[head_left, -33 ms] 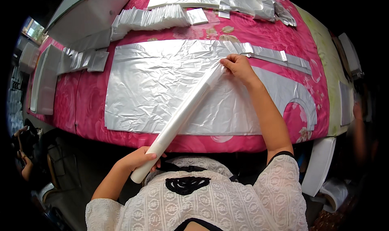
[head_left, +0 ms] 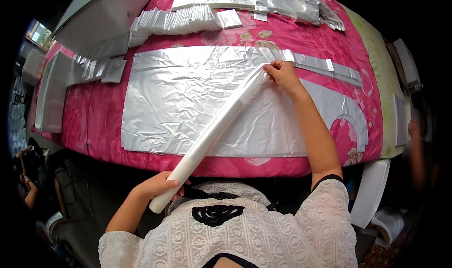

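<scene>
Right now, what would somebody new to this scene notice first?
The long white roll slants across the middle, gripped near its lower end by the left hand, while the right hand pinches at its upper end. Beneath it, crumpled silvery sheeting is spread over a vivid pink flowered cloth.

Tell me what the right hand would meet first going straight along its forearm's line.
Beyond the white roll whose end it pinches, the right hand would probably meet the silver strips by the silver sheet; its height is unclear, so it might pass over them.
</scene>
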A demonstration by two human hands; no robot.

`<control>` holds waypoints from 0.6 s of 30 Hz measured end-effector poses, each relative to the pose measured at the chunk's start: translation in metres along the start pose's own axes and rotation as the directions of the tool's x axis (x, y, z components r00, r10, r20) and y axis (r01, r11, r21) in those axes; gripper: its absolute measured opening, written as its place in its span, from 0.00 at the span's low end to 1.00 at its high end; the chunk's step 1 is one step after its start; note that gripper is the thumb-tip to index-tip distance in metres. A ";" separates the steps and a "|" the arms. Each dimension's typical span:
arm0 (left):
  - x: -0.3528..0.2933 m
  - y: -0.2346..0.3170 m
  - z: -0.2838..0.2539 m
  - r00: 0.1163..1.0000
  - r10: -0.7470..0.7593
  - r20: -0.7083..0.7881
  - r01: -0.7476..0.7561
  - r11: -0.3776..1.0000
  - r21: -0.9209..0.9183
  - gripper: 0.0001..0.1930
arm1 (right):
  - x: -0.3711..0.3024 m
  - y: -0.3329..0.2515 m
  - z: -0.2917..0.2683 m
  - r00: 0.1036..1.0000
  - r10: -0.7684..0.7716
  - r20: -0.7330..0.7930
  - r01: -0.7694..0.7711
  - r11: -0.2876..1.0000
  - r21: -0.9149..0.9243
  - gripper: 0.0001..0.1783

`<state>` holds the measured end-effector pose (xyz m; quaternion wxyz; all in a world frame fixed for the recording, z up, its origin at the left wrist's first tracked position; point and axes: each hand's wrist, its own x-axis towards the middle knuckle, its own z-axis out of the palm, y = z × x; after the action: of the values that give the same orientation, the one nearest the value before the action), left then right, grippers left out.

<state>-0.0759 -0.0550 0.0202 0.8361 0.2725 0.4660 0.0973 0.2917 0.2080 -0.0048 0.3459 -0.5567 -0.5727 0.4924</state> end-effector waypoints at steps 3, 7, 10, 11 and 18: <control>-0.024 -0.019 -0.023 0.995 -0.097 -0.003 0.097 0.994 0.047 0.35 | 0.014 0.012 -0.050 0.980 0.004 -0.197 -0.010 0.999 -0.030 0.09; -0.056 -0.018 -0.046 0.989 -0.109 0.100 0.094 0.986 0.140 0.30 | 0.015 0.038 -0.115 0.936 -0.049 -0.349 -0.006 0.988 -0.155 0.11; -0.062 -0.005 -0.058 0.980 -0.158 0.124 0.120 0.955 0.270 0.23 | 0.018 0.037 -0.114 0.950 -0.099 -0.296 0.050 0.984 -0.171 0.11; -0.058 0.014 -0.050 0.990 -0.117 0.082 0.080 0.930 0.359 0.22 | 0.018 0.033 -0.108 0.959 -0.112 -0.262 0.069 0.984 -0.167 0.11; 0.022 0.128 0.005 0.883 0.469 -0.019 0.008 0.024 1.000 0.25 | 0.029 0.001 -0.014 0.994 -0.105 -0.025 0.103 0.993 -0.059 0.11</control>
<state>-0.0484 0.0587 0.0761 0.2970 0.8165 0.4912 -0.0616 0.3014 0.2390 -0.0062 0.3631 -0.5427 -0.6099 0.4491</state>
